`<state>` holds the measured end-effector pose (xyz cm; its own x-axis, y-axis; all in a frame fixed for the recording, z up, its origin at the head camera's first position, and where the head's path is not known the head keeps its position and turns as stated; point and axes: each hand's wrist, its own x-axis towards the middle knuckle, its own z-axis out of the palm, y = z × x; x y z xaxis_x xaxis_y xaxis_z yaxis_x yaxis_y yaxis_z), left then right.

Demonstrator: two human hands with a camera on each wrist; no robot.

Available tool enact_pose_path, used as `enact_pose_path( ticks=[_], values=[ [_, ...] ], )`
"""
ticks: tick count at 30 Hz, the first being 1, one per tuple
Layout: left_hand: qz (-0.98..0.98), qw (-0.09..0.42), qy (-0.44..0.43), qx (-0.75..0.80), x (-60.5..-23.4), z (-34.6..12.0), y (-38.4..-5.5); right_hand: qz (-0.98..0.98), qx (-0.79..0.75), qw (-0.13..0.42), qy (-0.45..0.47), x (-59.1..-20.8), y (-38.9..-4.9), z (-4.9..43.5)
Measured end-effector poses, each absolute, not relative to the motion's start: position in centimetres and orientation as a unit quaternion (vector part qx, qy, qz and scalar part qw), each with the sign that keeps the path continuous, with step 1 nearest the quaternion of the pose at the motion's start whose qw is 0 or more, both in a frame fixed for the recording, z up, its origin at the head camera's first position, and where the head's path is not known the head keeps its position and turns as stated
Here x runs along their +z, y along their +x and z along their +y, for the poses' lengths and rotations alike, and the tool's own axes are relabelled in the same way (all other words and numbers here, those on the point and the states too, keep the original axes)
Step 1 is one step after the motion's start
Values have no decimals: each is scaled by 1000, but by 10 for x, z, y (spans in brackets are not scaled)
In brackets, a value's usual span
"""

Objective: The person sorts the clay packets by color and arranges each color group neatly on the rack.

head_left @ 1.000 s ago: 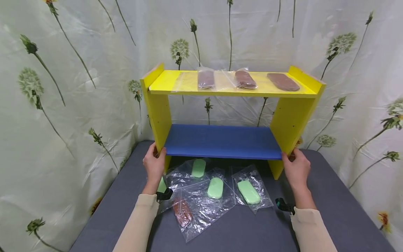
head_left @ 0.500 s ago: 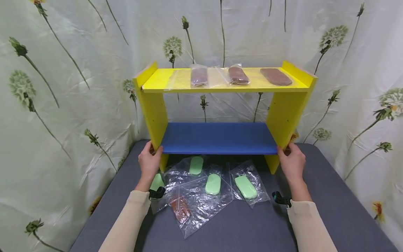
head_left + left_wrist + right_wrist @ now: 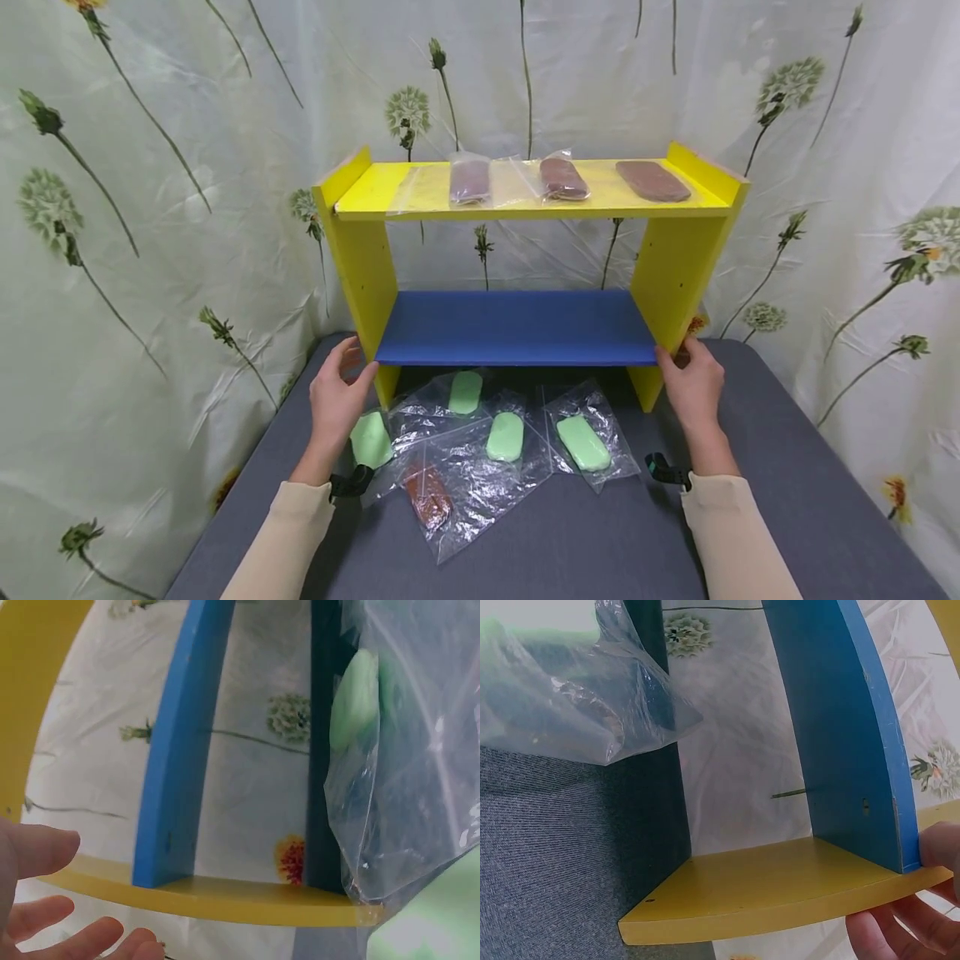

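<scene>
A small shelf unit with yellow sides, a yellow top board [image 3: 420, 185] and a blue lower board [image 3: 517, 329] stands on the dark table. My left hand [image 3: 335, 400] is beside the left yellow side panel [image 3: 362, 275]; in the left wrist view its thumb and fingers [image 3: 94, 937] are spread, with a gap to the panel. On the other side, my right hand [image 3: 693, 387] grips the right yellow side panel [image 3: 675, 267], thumb at the front by the blue board's corner and fingers [image 3: 870, 937] behind the panel.
Several green bars [image 3: 584, 443] and one reddish-brown bar [image 3: 428, 497] in clear zip bags lie on the table [image 3: 570, 542] before and under the unit. Atop it are three brown bars [image 3: 564, 179]. A flower-patterned curtain [image 3: 187, 292] hangs behind and at both sides.
My left hand has let go of the left side panel and moved slightly left, its fingers spreading. The right hand keeps its grip. The head view has shifted a little.
</scene>
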<state>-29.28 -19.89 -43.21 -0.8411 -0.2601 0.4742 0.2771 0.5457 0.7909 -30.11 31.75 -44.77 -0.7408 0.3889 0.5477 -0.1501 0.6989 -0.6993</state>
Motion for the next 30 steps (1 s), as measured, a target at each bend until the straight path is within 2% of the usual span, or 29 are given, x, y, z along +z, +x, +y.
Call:
enact_pose_path(
  ticks=[7,12,15,20,30],
  values=[
    [-848,246,-43,-468,-432,-191,-263,-850,384,354,-68,-447,-302,318],
    [-857,211,-107,-458,-439,-185,-249,-853,380,349,-72,-448,-302,318],
    [-852,166,-174,-465,-447,-183,-243,-854,380,349,-73,-447,-303,320],
    [-828,56,-264,-491,-464,-183,-237,-855,384,341,-76,-449,-303,320],
    [-810,-79,-325,-482,-481,-185,-230,-853,394,336,-67,-446,-300,320]
  ],
)
